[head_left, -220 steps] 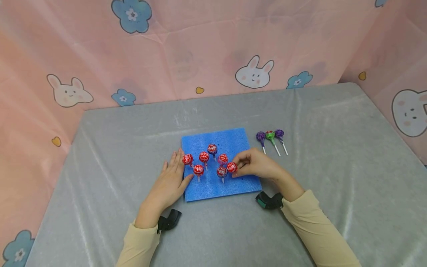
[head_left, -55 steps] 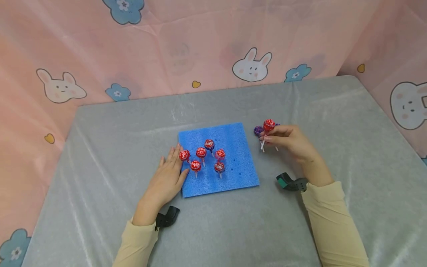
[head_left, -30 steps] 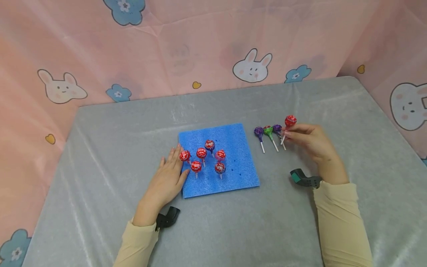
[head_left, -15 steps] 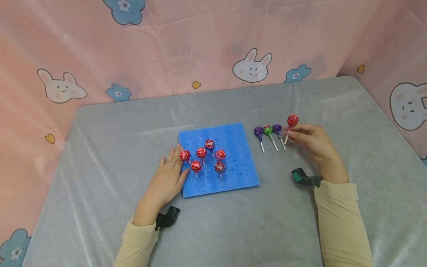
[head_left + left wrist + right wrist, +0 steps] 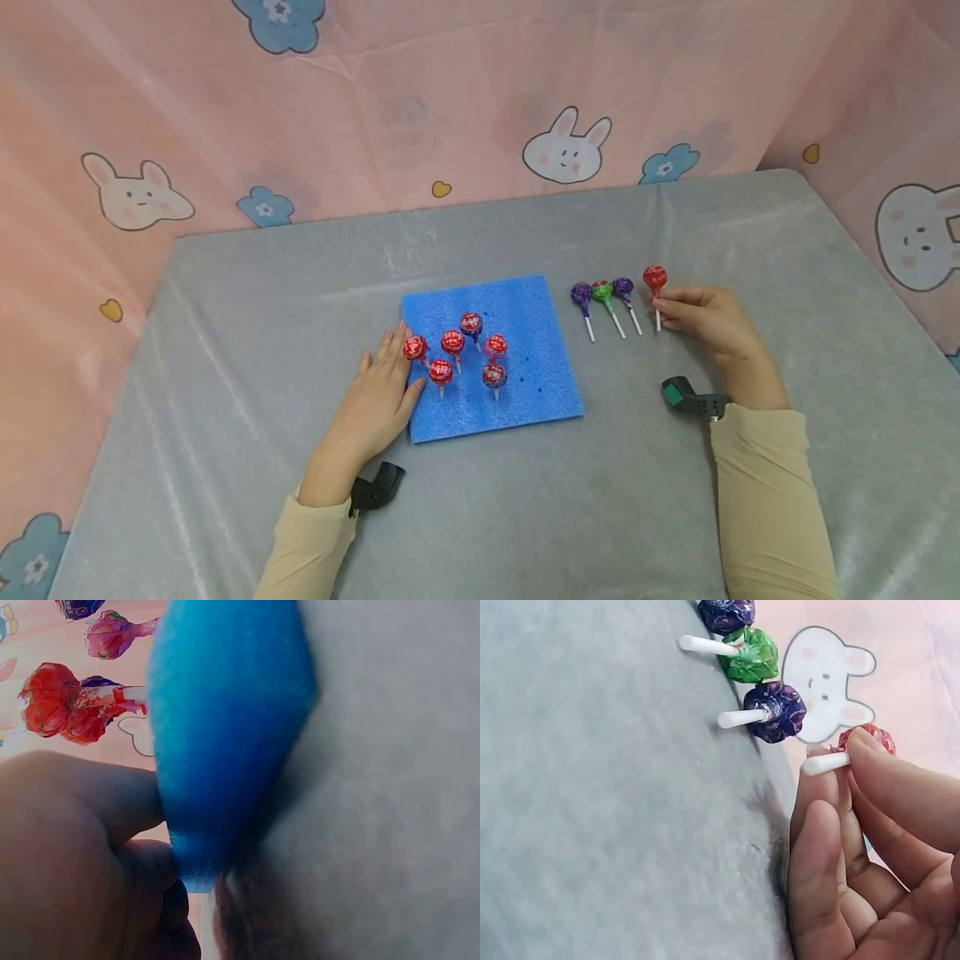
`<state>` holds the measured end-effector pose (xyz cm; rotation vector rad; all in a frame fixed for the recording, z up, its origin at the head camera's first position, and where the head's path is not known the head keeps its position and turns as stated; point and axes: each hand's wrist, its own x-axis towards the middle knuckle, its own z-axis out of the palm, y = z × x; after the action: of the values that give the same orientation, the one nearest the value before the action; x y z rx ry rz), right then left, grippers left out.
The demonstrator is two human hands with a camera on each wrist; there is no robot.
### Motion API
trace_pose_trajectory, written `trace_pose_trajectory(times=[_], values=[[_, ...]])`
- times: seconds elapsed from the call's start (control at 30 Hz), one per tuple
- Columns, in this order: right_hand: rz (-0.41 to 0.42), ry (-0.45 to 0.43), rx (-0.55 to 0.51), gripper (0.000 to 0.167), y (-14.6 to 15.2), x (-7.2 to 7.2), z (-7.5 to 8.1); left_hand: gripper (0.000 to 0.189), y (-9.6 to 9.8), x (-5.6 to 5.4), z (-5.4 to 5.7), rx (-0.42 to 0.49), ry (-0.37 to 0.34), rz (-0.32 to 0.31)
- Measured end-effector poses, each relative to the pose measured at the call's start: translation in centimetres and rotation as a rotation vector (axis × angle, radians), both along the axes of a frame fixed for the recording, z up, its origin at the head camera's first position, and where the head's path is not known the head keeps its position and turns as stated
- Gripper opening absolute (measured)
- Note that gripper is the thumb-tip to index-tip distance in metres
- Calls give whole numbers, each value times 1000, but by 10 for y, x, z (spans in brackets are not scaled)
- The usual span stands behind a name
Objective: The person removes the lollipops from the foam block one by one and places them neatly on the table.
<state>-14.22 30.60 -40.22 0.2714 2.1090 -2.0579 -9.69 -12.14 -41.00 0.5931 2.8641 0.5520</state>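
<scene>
My right hand (image 5: 712, 325) pinches a red-wrapped lollipop (image 5: 655, 277) between thumb and fingers, low over the table, its white stick pointing toward me. In the right wrist view the thumb presses just below the red wrapper (image 5: 881, 739). Left of it lie a purple lollipop (image 5: 623, 287), a green one (image 5: 602, 291) and another purple one (image 5: 581, 293) in a row. My left hand (image 5: 372, 404) rests with straight fingers along the left edge of the blue foam board (image 5: 517, 312). Several lollipops, including a red one (image 5: 440, 372), stand upright in the board by their sticks.
Small dark holes show in the board's right part. A grey cloth covers the table (image 5: 495, 517). Behind it hangs a pink curtain (image 5: 450, 100) with printed rabbits and flowers. Each wrist wears a black camera mount, such as the right one (image 5: 693, 398).
The right hand has pulled the red lollipop from the board's right side and carried it right, past the row of three, then lowered it beside them. The left hand has stayed at the board.
</scene>
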Motion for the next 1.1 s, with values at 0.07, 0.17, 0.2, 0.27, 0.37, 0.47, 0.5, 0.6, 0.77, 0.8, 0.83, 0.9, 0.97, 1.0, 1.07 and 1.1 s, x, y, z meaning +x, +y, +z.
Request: trace_pose_trajectory(times=[0.07, 0.17, 0.2, 0.27, 0.37, 0.47, 0.5, 0.6, 0.77, 0.8, 0.83, 0.9, 0.97, 1.0, 1.07, 1.1], values=[[-3, -15, 28, 26, 1, 0, 0, 61, 0, 0, 0, -1, -2, 0], [-17, -36, 106, 28, 0, -1, 0, 62, 0, 0, 0, -1, -7, -1], [-23, -44, 130, 28, 0, -1, 0, 62, 0, 0, 0, -1, -9, -1], [-33, -55, 176, 28, -2, -1, 1, 62, 0, 0, 1, 0, -11, -1], [-47, -53, 197, 27, -3, -1, 2, 61, 0, 0, 1, -1, -12, -2], [-51, -48, 206, 29, -4, -1, 1, 61, 0, 0, 1, -1, -10, -3], [-53, -45, 207, 30, -4, -1, 0, 61, 0, 0, 1, -3, -9, -4], [-58, -43, 218, 33, -5, -1, -1, 61, 0, 0, 1, -5, -9, -5], [-66, -18, 258, 22, -7, -3, -3, 61, 0, 0, 1, 1, -13, -4], [-66, -11, 268, 18, -7, -3, -3, 61, 0, 0, 1, 3, -14, -4], [-67, -4, 279, 16, -8, -3, -3, 61, 0, 0, 1, 4, -14, -4], [-71, 8, 292, 13, -8, -4, -4, 61, 0, 0, 1, 6, -13, -4], [-76, 13, 301, 12, -9, -4, -4, 62, 0, 0, 1, 6, -13, -4], [-76, 12, 308, 12, -9, -4, -4, 62, 0, 0, 1, 5, -13, -4], [-78, 7, 325, 14, -9, -4, -5, 62, 0, 0, 0, 5, -16, -3], [-77, 5, 336, 17, -9, -4, -5, 62, 0, 0, 0, 4, -17, -4]])
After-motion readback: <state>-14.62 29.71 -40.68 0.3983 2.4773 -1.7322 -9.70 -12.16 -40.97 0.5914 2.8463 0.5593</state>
